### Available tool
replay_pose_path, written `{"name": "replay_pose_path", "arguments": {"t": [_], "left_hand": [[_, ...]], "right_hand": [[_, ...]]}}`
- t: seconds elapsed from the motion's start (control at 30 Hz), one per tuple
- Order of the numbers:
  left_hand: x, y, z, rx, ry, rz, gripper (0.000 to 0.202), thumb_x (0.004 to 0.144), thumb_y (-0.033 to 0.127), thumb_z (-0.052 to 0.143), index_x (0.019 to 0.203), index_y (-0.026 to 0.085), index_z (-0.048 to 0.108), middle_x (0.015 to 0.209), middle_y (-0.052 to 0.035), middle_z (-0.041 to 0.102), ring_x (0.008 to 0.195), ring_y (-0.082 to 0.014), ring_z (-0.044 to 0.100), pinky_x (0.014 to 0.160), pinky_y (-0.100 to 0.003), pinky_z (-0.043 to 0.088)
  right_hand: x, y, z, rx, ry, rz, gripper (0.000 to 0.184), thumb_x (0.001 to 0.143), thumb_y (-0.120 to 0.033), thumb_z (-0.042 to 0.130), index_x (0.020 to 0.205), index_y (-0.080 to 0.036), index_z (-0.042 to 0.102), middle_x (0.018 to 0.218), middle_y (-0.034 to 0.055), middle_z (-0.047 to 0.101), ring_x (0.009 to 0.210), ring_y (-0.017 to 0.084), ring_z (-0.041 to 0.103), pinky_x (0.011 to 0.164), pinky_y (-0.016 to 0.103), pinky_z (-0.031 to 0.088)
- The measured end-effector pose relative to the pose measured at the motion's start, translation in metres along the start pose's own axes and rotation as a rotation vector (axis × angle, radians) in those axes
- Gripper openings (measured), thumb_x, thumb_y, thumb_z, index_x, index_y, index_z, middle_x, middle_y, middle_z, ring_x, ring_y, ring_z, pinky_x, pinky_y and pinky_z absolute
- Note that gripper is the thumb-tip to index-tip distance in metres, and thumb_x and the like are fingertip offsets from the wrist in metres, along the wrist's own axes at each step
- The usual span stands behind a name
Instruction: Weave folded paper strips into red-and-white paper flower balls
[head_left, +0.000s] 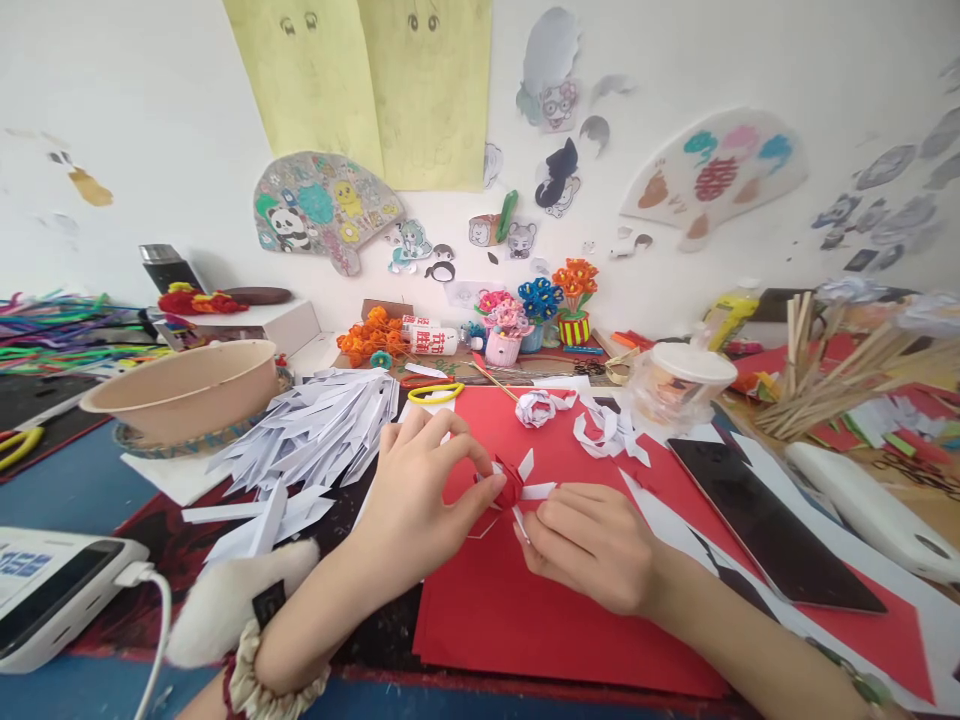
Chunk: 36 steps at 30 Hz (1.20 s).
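Observation:
My left hand [416, 490] is closed in a pinch, thumb and forefinger on a small folded red paper piece [511, 484]. White paper strips [538, 491] stick out from that piece on several sides. From the right, my right hand [589, 545] has its fingers closed on one of these white strips. Both hands hover over red paper sheets [517, 610]. Just beyond them lie a white rolled paper flower [535, 408] on a thin stick and some curled white paper strips [611, 432]. The fingers hide part of the red piece.
Left of my hands is a pile of folded white strips [322, 420] beside a beige basin [180, 395]. A dark phone [772, 520] and a lidded tub [686, 380] lie to the right. Yellow-handled scissors [436, 393] and craft flowers [507, 325] stand toward the wall.

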<state>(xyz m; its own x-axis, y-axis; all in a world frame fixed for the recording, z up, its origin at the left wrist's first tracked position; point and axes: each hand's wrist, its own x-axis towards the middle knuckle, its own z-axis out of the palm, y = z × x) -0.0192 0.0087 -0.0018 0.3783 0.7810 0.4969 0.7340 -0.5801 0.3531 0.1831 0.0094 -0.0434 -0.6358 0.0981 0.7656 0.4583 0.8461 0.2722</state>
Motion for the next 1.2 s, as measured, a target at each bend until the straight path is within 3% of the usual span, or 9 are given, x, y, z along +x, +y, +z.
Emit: {"name": "replay_pose_path", "arguments": {"t": [0.27, 0.4, 0.6, 0.73, 0.8, 0.83, 0.93, 1.07, 1.2], "left_hand": [[0.003, -0.003, -0.002, -0.058, 0.018, -0.011, 0.013, 0.092, 0.026, 0.061, 0.081, 0.020, 0.064, 0.091, -0.0017, 0.059, 0.088, -0.0212, 0.047, 0.075, -0.035, 0.028], [0.002, -0.007, -0.008, -0.072, 0.072, 0.073, 0.012, 0.093, 0.029, 0.059, 0.086, 0.020, 0.064, 0.091, -0.0027, 0.061, 0.087, -0.0203, 0.051, 0.075, -0.034, 0.034], [0.002, -0.012, -0.010, -0.248, -0.113, 0.110, 0.034, 0.080, 0.031, 0.077, 0.110, 0.024, 0.063, 0.090, 0.0029, 0.071, 0.081, -0.0146, 0.063, 0.072, -0.026, 0.046], [0.001, -0.007, -0.001, -0.339, -0.030, 0.067, 0.014, 0.087, 0.021, 0.069, 0.101, 0.023, 0.068, 0.091, 0.0018, 0.073, 0.072, -0.0109, 0.063, 0.066, -0.023, 0.048], [0.000, -0.006, 0.001, -0.316, 0.006, 0.073, 0.011, 0.088, 0.021, 0.068, 0.099, 0.022, 0.069, 0.086, 0.0010, 0.072, 0.069, -0.0111, 0.061, 0.064, -0.023, 0.047], [0.000, -0.005, 0.002, -0.289, 0.023, 0.096, 0.011, 0.088, 0.021, 0.067, 0.099, 0.021, 0.068, 0.085, 0.0004, 0.072, 0.069, -0.0119, 0.060, 0.064, -0.024, 0.047], [-0.001, -0.005, 0.003, -0.189, 0.077, 0.215, 0.011, 0.091, 0.020, 0.063, 0.101, 0.020, 0.067, 0.087, -0.0019, 0.071, 0.076, -0.0153, 0.059, 0.070, -0.027, 0.047], [-0.001, -0.002, 0.006, -0.160, 0.103, 0.270, 0.014, 0.092, 0.019, 0.061, 0.105, 0.019, 0.066, 0.093, -0.0036, 0.071, 0.083, -0.0168, 0.060, 0.074, -0.029, 0.048], [-0.002, -0.001, 0.009, -0.155, 0.105, 0.275, 0.014, 0.092, 0.017, 0.061, 0.105, 0.019, 0.066, 0.093, -0.0034, 0.072, 0.084, -0.0171, 0.060, 0.075, -0.029, 0.048]], "right_hand": [[0.002, -0.001, -0.002, 0.015, 0.023, 0.063, 0.034, 0.083, -0.004, 0.059, 0.053, -0.019, 0.053, 0.050, -0.0028, 0.045, 0.049, 0.011, 0.035, 0.044, 0.028, 0.032], [0.005, 0.000, -0.003, 0.058, 0.110, 0.314, 0.023, 0.086, -0.006, 0.058, 0.066, -0.017, 0.057, 0.055, -0.0026, 0.050, 0.049, 0.010, 0.040, 0.045, 0.026, 0.033], [0.008, 0.005, -0.005, 0.280, 0.115, 0.744, 0.022, 0.089, -0.015, 0.057, 0.067, -0.018, 0.055, 0.057, -0.0041, 0.048, 0.050, 0.008, 0.044, 0.047, 0.021, 0.037], [0.008, 0.009, -0.005, 0.377, 0.041, 0.870, 0.022, 0.088, -0.022, 0.059, 0.066, -0.020, 0.056, 0.057, -0.0040, 0.051, 0.050, 0.010, 0.046, 0.048, 0.022, 0.038], [0.009, 0.010, -0.005, 0.346, 0.021, 0.906, 0.010, 0.085, -0.024, 0.063, 0.076, -0.021, 0.063, 0.064, -0.0031, 0.056, 0.052, 0.011, 0.047, 0.049, 0.024, 0.040], [0.010, 0.011, -0.006, 0.315, 0.028, 0.910, 0.004, 0.084, -0.025, 0.065, 0.086, -0.021, 0.065, 0.069, -0.0021, 0.059, 0.055, 0.012, 0.049, 0.051, 0.025, 0.042], [0.013, 0.011, -0.009, 0.275, 0.056, 0.805, 0.018, 0.085, -0.026, 0.067, 0.103, -0.022, 0.066, 0.089, 0.0024, 0.063, 0.075, 0.016, 0.058, 0.066, 0.029, 0.048], [0.013, 0.011, -0.010, 0.288, 0.026, 0.575, 0.007, 0.090, -0.020, 0.064, 0.094, -0.022, 0.070, 0.088, 0.0039, 0.063, 0.085, 0.019, 0.058, 0.074, 0.032, 0.049], [0.010, 0.012, -0.009, 0.278, 0.045, 0.512, 0.009, 0.091, -0.016, 0.064, 0.093, -0.021, 0.071, 0.085, 0.0040, 0.064, 0.080, 0.018, 0.055, 0.069, 0.031, 0.048]]}}
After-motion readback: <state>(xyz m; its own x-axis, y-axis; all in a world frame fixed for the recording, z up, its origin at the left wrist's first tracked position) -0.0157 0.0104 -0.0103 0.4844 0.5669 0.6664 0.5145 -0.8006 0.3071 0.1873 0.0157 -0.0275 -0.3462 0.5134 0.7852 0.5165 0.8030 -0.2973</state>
